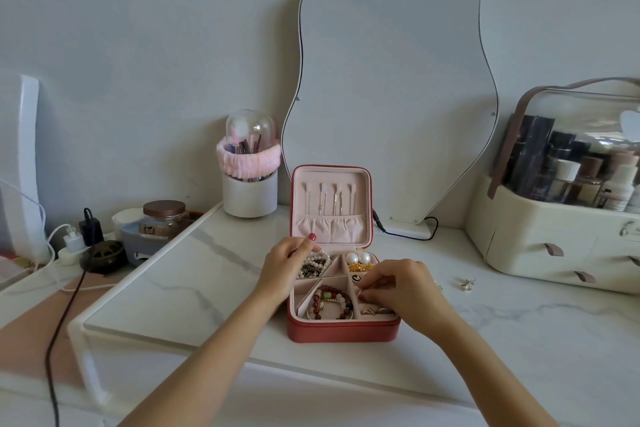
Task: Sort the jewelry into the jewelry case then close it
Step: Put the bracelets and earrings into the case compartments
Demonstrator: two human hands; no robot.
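The jewelry case sits open on the marble table, nearer the front edge than the wall, its lid standing upright; bare surface lies to its left out to the table's raised left edge and in front of it toward the near edge. Behind it, against the back edge, a wavy mirror leans with a black cable at its foot, and a white brush holder wrapped in a pink band stands at the back left corner. A cream cosmetics organiser fills the right side — small earrings lie loose on the table between it and the case. The left hand rests on the case's left rim, thumb and fingers loosely curled over the pearl bracelet compartment; whether it pinches anything cannot be told. The right hand reaches over the right-hand compartments, fingertips pinched together on a small ring. A red bead bracelet lies in the front compartment, just left of those fingers.
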